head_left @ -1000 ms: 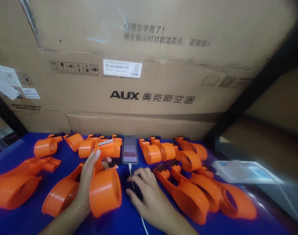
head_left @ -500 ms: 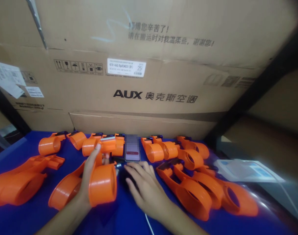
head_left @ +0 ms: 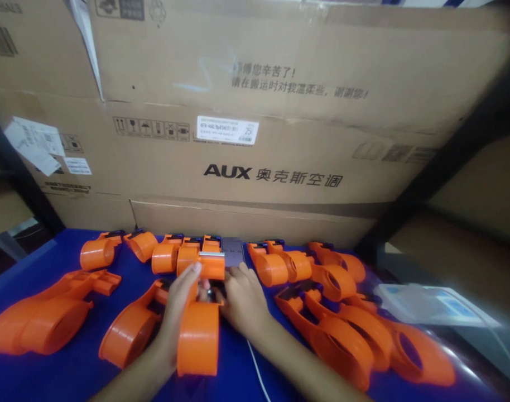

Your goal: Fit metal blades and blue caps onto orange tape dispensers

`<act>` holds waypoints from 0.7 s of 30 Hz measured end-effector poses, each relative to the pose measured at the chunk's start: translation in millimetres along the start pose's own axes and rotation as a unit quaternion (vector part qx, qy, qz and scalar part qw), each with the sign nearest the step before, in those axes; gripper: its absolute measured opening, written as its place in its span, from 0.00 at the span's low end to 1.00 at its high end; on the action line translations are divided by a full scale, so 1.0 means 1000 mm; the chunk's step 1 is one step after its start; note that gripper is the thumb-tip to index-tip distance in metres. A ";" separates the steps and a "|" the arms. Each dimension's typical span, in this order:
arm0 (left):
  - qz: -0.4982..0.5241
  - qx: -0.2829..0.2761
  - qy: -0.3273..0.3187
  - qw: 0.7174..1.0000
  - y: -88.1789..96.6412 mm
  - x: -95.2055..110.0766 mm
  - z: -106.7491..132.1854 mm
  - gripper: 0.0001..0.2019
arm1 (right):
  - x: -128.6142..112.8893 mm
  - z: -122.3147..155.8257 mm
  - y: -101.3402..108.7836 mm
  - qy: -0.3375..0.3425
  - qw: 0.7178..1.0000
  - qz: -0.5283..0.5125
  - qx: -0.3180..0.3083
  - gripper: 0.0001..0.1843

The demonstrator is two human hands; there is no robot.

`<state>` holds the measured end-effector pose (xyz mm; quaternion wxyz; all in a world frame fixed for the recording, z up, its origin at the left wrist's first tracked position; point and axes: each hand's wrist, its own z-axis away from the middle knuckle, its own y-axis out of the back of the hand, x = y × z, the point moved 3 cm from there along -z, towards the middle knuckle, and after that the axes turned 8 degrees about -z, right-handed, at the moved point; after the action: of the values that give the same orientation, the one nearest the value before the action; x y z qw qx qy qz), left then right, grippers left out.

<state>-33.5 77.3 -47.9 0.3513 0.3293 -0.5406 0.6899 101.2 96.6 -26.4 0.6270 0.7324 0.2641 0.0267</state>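
My left hand (head_left: 177,310) is wrapped round an orange plastic tape dispenser (head_left: 199,332), holding it tilted above the blue table (head_left: 62,368), its metal blade end (head_left: 211,255) pointing away from me. My right hand (head_left: 243,298) is closed against the dispenser's far right side, near the blade end, fingers curled on a small dark part I cannot make out. A phone (head_left: 234,251) lies just beyond the right fingers, largely hidden by them.
Several more orange dispensers lie in a row at the back (head_left: 167,254), at the left (head_left: 41,315) and piled at the right (head_left: 347,329). A large cardboard box (head_left: 255,139) walls off the back. A white cable (head_left: 255,371) and a clear bag (head_left: 431,304) lie right.
My right hand moved up from the table beside the cable to the held dispenser and closed on it. The left hand turned the dispenser edge-on. The camera tilted up a little.
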 end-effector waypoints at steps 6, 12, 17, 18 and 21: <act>-0.048 -0.012 -0.034 0.998 -0.005 -0.002 0.001 0.18 | -0.004 -0.002 0.005 0.003 1.000 -0.024 0.001 0.09; -0.083 -0.026 -0.051 0.995 -0.004 -0.004 -0.006 0.21 | 0.003 0.016 0.018 0.005 0.996 -0.083 0.027 0.09; -0.100 -0.031 -0.068 0.992 -0.006 -0.005 0.000 0.19 | 0.027 0.028 0.044 -0.025 0.988 -0.133 0.080 0.08; -0.104 -0.031 -0.071 0.992 -0.007 -0.006 0.002 0.18 | 0.032 0.029 0.050 -0.037 0.983 -0.149 0.104 0.08; -0.115 -0.041 -0.080 0.989 -0.010 -0.007 0.006 0.18 | 0.039 0.031 0.066 -0.048 0.947 -0.250 0.198 0.12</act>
<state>-20.9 72.4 -46.9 0.3974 0.4290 -0.5533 0.5932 169.9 79.7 16.8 0.4680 0.7523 0.4086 -0.2191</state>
